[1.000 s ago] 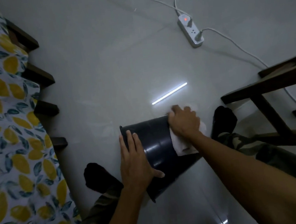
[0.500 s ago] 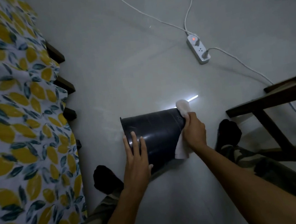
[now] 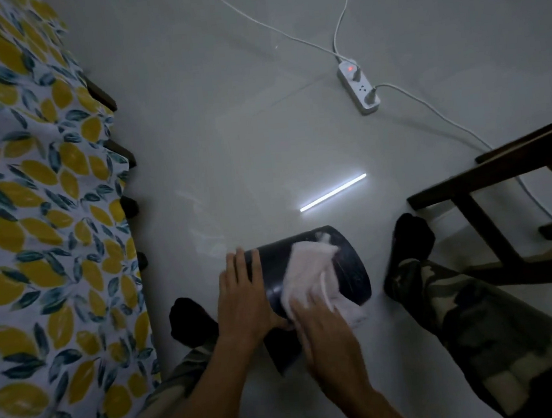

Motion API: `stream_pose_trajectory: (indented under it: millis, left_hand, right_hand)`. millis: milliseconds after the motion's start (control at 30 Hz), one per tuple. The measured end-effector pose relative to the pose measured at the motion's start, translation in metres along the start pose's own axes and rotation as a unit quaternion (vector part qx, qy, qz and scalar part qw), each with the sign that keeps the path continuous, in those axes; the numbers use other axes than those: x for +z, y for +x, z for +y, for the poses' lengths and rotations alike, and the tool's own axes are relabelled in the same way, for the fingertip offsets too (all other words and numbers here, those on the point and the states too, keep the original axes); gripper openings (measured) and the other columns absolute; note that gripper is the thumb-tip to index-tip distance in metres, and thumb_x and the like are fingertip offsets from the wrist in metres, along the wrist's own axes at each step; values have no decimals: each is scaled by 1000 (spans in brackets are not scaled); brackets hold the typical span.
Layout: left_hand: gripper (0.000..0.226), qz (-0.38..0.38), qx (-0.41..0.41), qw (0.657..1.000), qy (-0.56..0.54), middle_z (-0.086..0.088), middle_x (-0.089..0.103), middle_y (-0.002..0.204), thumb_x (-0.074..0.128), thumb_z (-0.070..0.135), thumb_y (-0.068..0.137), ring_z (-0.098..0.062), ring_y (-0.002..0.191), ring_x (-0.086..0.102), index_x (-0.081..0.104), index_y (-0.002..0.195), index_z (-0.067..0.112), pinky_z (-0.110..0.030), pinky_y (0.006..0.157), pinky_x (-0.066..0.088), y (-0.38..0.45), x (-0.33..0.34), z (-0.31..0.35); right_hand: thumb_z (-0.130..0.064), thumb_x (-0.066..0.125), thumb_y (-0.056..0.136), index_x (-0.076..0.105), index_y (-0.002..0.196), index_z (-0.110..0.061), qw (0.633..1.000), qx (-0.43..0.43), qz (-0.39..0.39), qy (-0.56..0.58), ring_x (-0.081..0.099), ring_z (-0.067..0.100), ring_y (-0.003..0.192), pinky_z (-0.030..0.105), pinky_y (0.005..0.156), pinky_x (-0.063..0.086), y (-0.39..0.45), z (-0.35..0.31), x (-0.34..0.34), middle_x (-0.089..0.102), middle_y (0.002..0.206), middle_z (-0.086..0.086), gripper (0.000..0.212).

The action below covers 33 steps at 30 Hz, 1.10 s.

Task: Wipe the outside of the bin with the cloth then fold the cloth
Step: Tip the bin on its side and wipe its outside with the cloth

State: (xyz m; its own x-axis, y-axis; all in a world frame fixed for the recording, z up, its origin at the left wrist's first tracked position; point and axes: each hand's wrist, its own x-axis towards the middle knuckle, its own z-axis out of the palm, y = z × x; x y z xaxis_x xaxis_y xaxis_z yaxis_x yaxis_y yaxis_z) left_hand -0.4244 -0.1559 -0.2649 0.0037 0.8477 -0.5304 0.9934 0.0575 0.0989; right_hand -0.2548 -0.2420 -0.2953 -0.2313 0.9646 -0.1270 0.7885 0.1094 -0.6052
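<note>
A dark bin (image 3: pixel 349 265) lies on its side on the pale floor between my legs. A white cloth (image 3: pixel 307 273) is spread over its upper wall and hangs off the near right side. My left hand (image 3: pixel 242 296) rests flat on the bin's left end, fingers together, steadying it. My right hand (image 3: pixel 327 335) is blurred, pressing the near edge of the cloth against the bin; its fingers lie over the fabric. The bin's near end is hidden behind both hands.
A bed with a lemon-print sheet (image 3: pixel 34 232) runs along the left. A dark wooden chair frame (image 3: pixel 500 173) stands at the right. A white power strip (image 3: pixel 359 89) with cables lies further out on the floor. My socked feet (image 3: pixel 412 236) flank the bin.
My right hand has pulled back from the bin's far right end toward me, dragging the cloth across the wall. The bin has turned slightly and my left hand has shifted with it.
</note>
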Motion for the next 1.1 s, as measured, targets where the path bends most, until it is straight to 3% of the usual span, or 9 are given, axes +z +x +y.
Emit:
stream_pose_trajectory:
  millis: [100, 200, 300, 367, 467, 567, 700, 933, 1100]
  left_hand:
    - [139, -49, 12, 999, -9, -20, -4, 164, 49, 93, 61, -36, 151, -3, -4, 157, 7, -54, 122, 10, 13, 14, -2]
    - [149, -57, 17, 997, -51, -13, -7, 166, 58, 93, 50, -29, 152, -7, -7, 157, 13, -52, 122, 7, 19, 22, -11]
    - [158, -75, 8, 997, -22, -16, -18, 163, 75, 82, 49, -31, 150, -16, -14, 155, 7, -51, 123, 1, 13, 21, -9]
    - [159, -73, -4, 997, -14, -17, -21, 162, 78, 79, 49, -31, 150, -17, -16, 154, 4, -49, 123, 1, 7, 19, -4]
    - [160, -65, -19, 997, -29, -15, -22, 162, 81, 75, 48, -31, 150, -17, -16, 154, 5, -47, 123, -2, 4, 19, 0]
    - [161, -76, -10, 997, -29, -15, -27, 161, 85, 71, 48, -32, 149, -21, -19, 153, 6, -47, 124, 2, 1, 20, 6]
    - [163, -81, 35, 996, -21, -16, -32, 158, 89, 65, 48, -32, 148, -23, -20, 153, 5, -42, 122, 0, -3, 23, 7]
    - [151, -59, 38, 998, -11, -21, -26, 159, 84, 65, 59, -35, 148, -22, -16, 154, 5, -42, 121, -1, -2, -4, 14]
    - [132, 35, 43, 997, 54, -27, -24, 158, 79, 55, 74, -38, 148, -20, -10, 155, 1, -45, 123, 3, 25, -30, 11]
  right_hand:
    - [-43, 28, 109, 32, 159, -26, 985, -93, -68, -126, 33, 28, 152, 49, 118, 24, 14, 15, 16, 38, 163, 7, 53]
    - [-54, 31, 107, 23, 164, -24, 978, -117, -89, -145, 17, 25, 158, 52, 123, 17, 40, 28, 19, 22, 170, 6, 64]
    - [-48, 36, 105, 20, 164, -21, 984, -73, -81, -141, 11, 26, 159, 54, 127, 14, 83, 34, 17, 18, 171, 9, 67]
    - [-43, 33, 106, 35, 159, -23, 988, -1, -71, -137, 26, 26, 155, 52, 126, 20, 124, 38, 16, 35, 165, 9, 57]
    - [-41, 28, 103, 63, 130, -26, 982, 84, -103, -130, 58, 26, 125, 45, 111, 42, 175, 58, 8, 65, 135, 7, 47]
    - [-41, 28, 103, 65, 128, -27, 964, 204, -161, -50, 60, 35, 120, 45, 102, 48, 192, 95, -12, 64, 137, 9, 47]
    - [-35, 31, 110, 62, 127, -17, 950, 305, -62, 1, 62, 36, 116, 43, 98, 47, 144, 101, -12, 66, 133, 13, 40]
    - [-11, 45, 104, 63, 133, -16, 978, 197, 33, 61, 63, 30, 119, 33, 98, 46, 155, 86, -28, 68, 132, 8, 34]
    - [-11, 43, 106, 63, 136, -15, 973, 184, 71, 117, 62, 25, 122, 22, 98, 40, 192, 75, -40, 67, 135, 6, 36]
